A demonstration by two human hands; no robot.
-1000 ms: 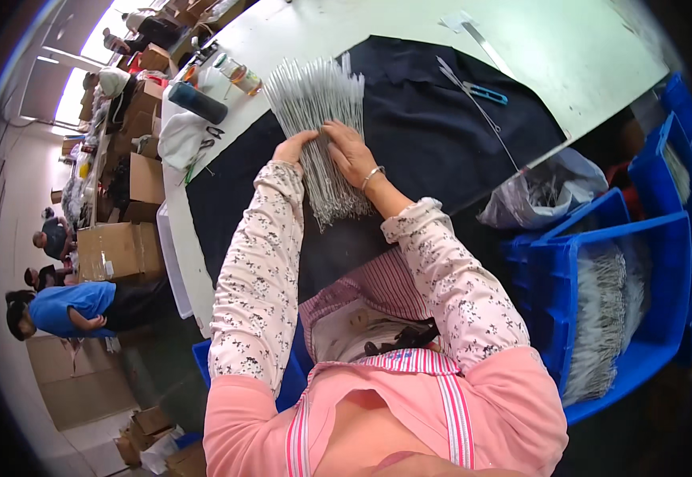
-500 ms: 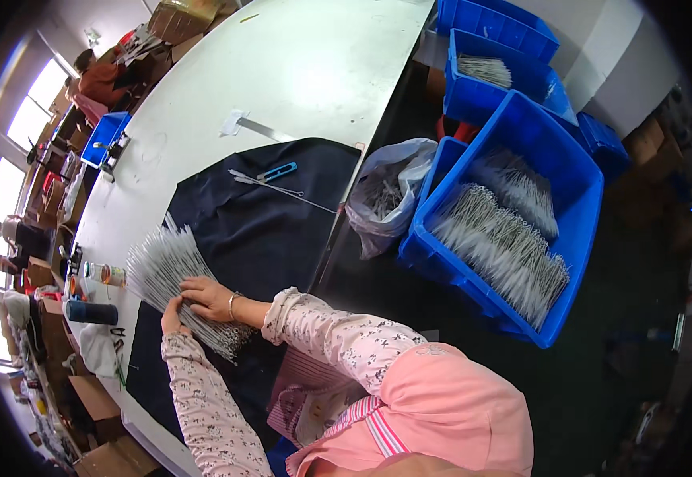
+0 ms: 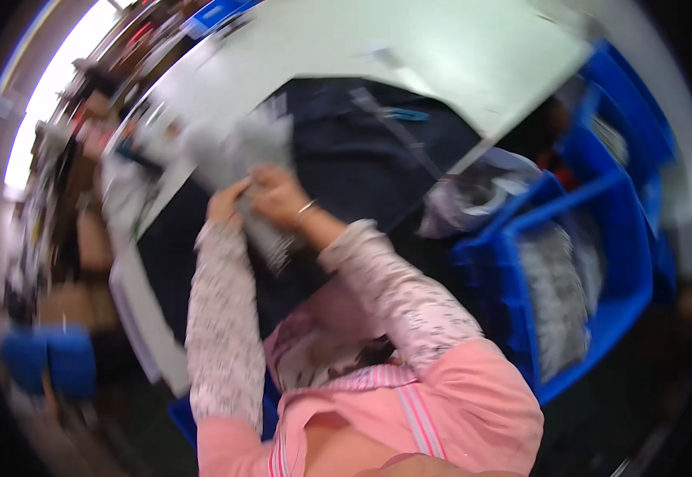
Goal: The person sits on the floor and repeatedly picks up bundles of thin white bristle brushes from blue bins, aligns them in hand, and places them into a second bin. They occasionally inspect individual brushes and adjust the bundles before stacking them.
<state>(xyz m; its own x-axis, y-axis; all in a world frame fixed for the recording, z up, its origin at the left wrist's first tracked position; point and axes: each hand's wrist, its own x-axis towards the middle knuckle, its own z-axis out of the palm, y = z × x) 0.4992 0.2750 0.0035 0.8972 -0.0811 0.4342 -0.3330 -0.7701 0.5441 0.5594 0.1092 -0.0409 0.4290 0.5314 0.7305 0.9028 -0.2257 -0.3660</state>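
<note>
A thick bundle of thin wire brushes (image 3: 266, 242), with white bristle ends and looped wire ends, is between my hands over a dark cloth (image 3: 346, 151). My left hand (image 3: 225, 205) closes on its left side. Across its middle wraps my right hand (image 3: 278, 197), a bangle on the wrist. The bristle ends fan out away from me, the loops toward my body. Motion blurs the bundle, so whether it rests on the cloth or is lifted is unclear. A light-blue cutter (image 3: 406, 115) and a few loose brushes (image 3: 398, 131) lie farther right on the cloth.
The pale table (image 3: 457, 48) curves around the cloth. At its right edge sits a plastic bag (image 3: 461, 207) of scraps. Blue bins (image 3: 636, 270) stand right, one holding many brushes (image 3: 553, 294). A dark cylinder (image 3: 139, 157) is at left, a blue chair (image 3: 48, 362) lower left.
My head view has swung left, shifting the scene rightward. The brush bundle looks narrower and more gathered between my hands. Both hands stay on it.
</note>
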